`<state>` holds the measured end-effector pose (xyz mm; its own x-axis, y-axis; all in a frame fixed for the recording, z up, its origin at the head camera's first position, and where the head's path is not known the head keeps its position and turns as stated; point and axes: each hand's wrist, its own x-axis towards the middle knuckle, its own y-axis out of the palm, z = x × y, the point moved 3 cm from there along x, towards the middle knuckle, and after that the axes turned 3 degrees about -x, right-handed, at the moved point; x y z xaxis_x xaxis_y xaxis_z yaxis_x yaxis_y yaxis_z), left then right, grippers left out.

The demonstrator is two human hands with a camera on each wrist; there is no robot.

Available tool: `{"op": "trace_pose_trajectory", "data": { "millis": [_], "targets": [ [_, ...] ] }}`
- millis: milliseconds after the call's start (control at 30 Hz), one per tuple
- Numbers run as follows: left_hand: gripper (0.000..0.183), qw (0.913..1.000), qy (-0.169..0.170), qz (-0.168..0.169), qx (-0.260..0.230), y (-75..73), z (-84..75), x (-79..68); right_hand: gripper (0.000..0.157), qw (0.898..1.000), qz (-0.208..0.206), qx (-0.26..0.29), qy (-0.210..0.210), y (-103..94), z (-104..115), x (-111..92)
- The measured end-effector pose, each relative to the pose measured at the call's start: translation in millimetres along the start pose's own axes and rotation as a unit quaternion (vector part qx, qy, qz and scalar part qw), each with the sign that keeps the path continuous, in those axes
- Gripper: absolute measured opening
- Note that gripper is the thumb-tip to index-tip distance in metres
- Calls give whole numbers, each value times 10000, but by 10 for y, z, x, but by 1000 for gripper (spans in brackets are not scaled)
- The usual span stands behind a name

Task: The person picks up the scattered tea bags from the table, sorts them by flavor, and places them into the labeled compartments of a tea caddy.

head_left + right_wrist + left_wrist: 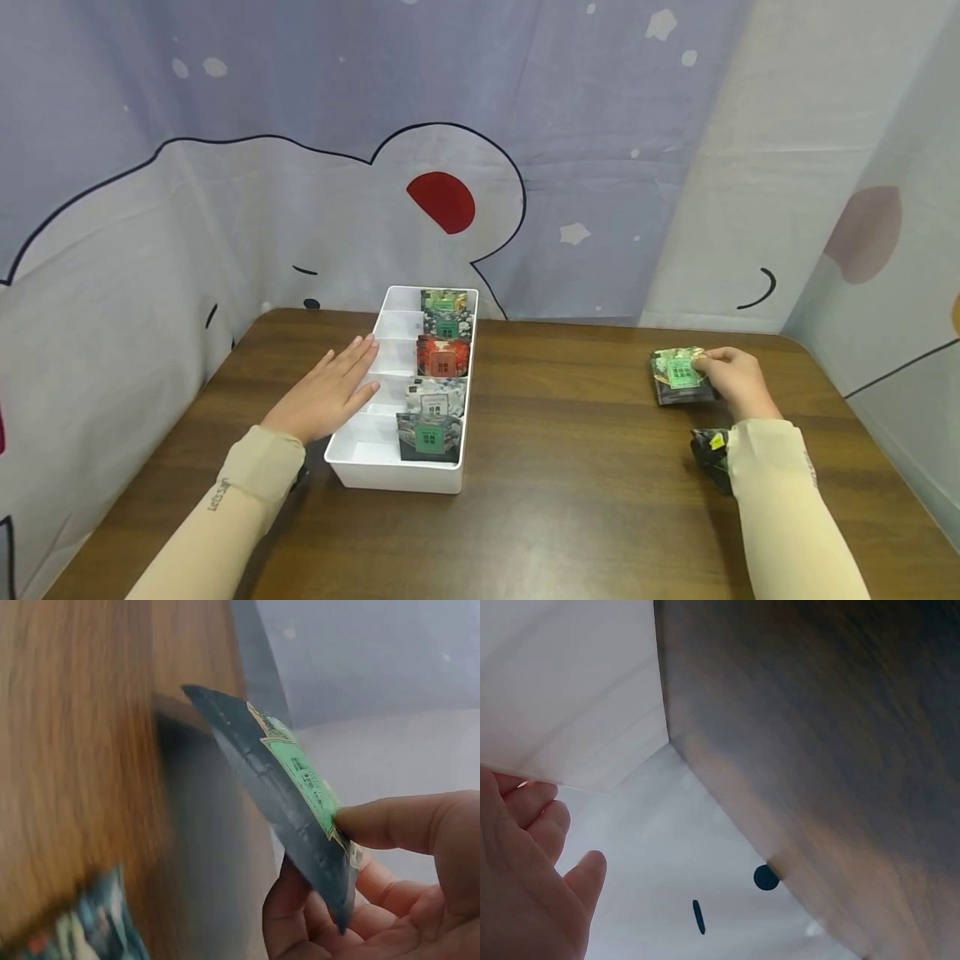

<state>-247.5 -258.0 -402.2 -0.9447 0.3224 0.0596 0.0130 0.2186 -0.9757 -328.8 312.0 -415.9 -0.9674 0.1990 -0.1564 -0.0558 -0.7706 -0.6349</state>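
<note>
Between its thumb and fingers my right hand pinches a dark tea bag sachet with a green label, over the right part of the table. In the right wrist view the same sachet is tilted, its edge between thumb and fingers. With fingers extended, my left hand rests on the left rim of a white divided box. Inside the box, sachets stand along the right side: a dark green one in front, then white-grey, red and green ones behind.
Another dark sachet lies on the wooden table, partly under my right wrist. A dark object, mostly hidden, is beside my left wrist. A printed curtain hangs along the back and sides of the table.
</note>
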Motion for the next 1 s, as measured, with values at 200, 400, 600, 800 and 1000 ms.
{"op": "trace_pose_trajectory", "data": {
  "millis": [200,400,600,800,1000],
  "targets": [
    [69,10000,-48,65,-28,0,5,11,50,9991,-109,395,-109,123,88,4],
    [68,10000,3,-8,-91,-3,5,7,47,9967,-22,767,-275,289,214,-41],
    [68,9998,37,-57,-160,17,14,10,41,9886,178,1439,-397,394,321,-67],
    [68,9999,5,6,-106,33,30,21,35,9782,379,1978,-515,466,450,-117],
    [68,9999,-1,18,-109,25,30,14,33,9694,414,2334,-640,564,582,-162]
  ]
}}
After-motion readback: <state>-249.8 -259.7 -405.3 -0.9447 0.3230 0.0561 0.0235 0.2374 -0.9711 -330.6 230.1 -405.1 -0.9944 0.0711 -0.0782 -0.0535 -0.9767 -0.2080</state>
